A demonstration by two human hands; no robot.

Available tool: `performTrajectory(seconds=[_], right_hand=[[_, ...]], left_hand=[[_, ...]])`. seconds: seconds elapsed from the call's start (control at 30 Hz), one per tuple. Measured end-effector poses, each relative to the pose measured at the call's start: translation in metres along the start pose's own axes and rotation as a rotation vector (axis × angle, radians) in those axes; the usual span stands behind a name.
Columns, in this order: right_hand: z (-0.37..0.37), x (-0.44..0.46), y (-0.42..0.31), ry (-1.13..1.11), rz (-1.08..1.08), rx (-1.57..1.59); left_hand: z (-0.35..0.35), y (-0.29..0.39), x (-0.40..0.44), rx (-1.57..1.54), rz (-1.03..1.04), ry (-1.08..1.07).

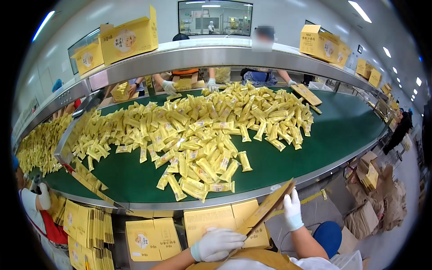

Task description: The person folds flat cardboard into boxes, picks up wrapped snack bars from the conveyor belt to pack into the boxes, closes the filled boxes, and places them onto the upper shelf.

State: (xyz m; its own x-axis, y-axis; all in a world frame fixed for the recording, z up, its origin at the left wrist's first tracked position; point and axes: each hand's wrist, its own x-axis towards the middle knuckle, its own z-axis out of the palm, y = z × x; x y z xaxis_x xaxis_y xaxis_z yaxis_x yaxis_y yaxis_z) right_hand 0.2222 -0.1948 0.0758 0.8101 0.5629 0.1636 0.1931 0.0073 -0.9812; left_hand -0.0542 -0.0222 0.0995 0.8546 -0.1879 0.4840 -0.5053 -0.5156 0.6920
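Observation:
A yellow folded carton (266, 208) stands tilted in front of my body, its edge turned toward me. My right hand (293, 210), in a white glove, is closed on the carton's upper right end. My left hand (218, 244), also gloved, lies with fingers stretched out against the carton's lower left end; its fingertips are partly hidden there. Beneath and beside my left hand are flat yellow cartons (209, 220). Just beyond, a large heap of small yellow wrapped packets (202, 130) covers much of the green conveyor belt (346, 121).
A metal shelf (216, 57) spans the belt and bears yellow boxes (128, 42). Stacked flat cartons (85, 225) stand at lower left, near a co-worker's gloved hand (44, 196). Other workers' gloved hands (211, 84) reach in opposite. A blue stool (328, 238) and brown paper sacks (387, 202) are at right.

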Motion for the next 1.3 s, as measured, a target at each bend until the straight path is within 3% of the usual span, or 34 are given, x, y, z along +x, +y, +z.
performTrajectory(seconds=[0.07,0.17,0.2,0.3,0.33,0.4,0.5,0.57,0.63,0.7,0.73,0.87,0.9,0.93,0.97,1.0,1.03,1.1,1.2,1.3], right_hand=[[-0.004,-0.001,-0.019,0.029,0.1,-0.019],[-0.026,0.016,0.002,-0.171,0.172,-0.213],[-0.024,0.021,-0.013,-0.202,0.269,-0.115],[-0.023,0.03,0.0,-0.144,0.08,-0.388],[-0.018,0.028,-0.01,-0.133,0.151,-0.392],[-0.016,0.028,-0.016,-0.282,0.066,-0.435],[-0.004,0.023,-0.067,-0.543,-0.053,-0.686],[0.005,0.022,-0.102,-0.831,-0.117,-0.881],[0.028,0.016,-0.12,-1.104,-0.14,-1.153],[0.051,0.009,-0.115,-1.156,-0.204,-1.219],[0.064,0.006,-0.113,-1.167,-0.221,-1.21],[0.085,-0.004,-0.072,-1.185,-0.482,-1.081],[0.089,-0.007,-0.067,-1.197,-0.552,-1.037],[0.091,-0.004,-0.088,-1.334,-0.392,-1.095],[0.086,-0.001,-0.095,-1.391,-0.396,-1.01],[0.075,0.003,-0.097,-1.445,-0.398,-0.927],[0.063,0.005,-0.096,-1.495,-0.398,-0.847],[0.041,0.0,-0.089,-1.396,-0.393,-0.731],[0.023,-0.019,-0.079,-1.145,-0.388,-0.564],[0.02,-0.038,-0.078,-0.917,-0.246,-0.476]], left_hand=[[0.001,-0.003,0.004,0.129,0.081,0.01],[0.005,-0.001,0.015,0.304,0.187,0.116],[0.006,0.0,0.02,0.358,0.219,0.166],[0.004,0.008,0.035,0.394,0.325,0.187],[0.007,0.001,0.032,0.378,0.363,0.15],[0.013,-0.02,0.023,0.352,0.439,0.076],[-0.028,-0.003,0.02,0.548,0.111,-0.148],[-0.046,-0.011,0.014,0.702,0.15,0.138],[-0.066,-0.009,0.018,0.795,-0.001,0.143],[-0.062,-0.015,0.027,0.763,-0.03,-0.056],[-0.055,-0.014,0.028,0.815,-0.232,-0.355],[-0.01,-0.039,0.006,0.578,-0.515,-0.723],[-0.009,-0.038,0.009,0.651,-0.434,-0.742],[-0.014,-0.031,0.02,0.725,-0.35,-0.759],[-0.02,-0.024,0.03,0.796,-0.262,-0.775],[-0.025,-0.02,0.033,0.781,-0.267,-0.721],[-0.021,-0.024,0.022,0.84,0.004,-0.119],[-0.022,0.003,0.027,1.117,-0.132,0.152],[-0.028,-0.007,0.025,1.166,-0.317,0.292],[-0.025,0.012,0.033,0.944,-0.557,0.185]])
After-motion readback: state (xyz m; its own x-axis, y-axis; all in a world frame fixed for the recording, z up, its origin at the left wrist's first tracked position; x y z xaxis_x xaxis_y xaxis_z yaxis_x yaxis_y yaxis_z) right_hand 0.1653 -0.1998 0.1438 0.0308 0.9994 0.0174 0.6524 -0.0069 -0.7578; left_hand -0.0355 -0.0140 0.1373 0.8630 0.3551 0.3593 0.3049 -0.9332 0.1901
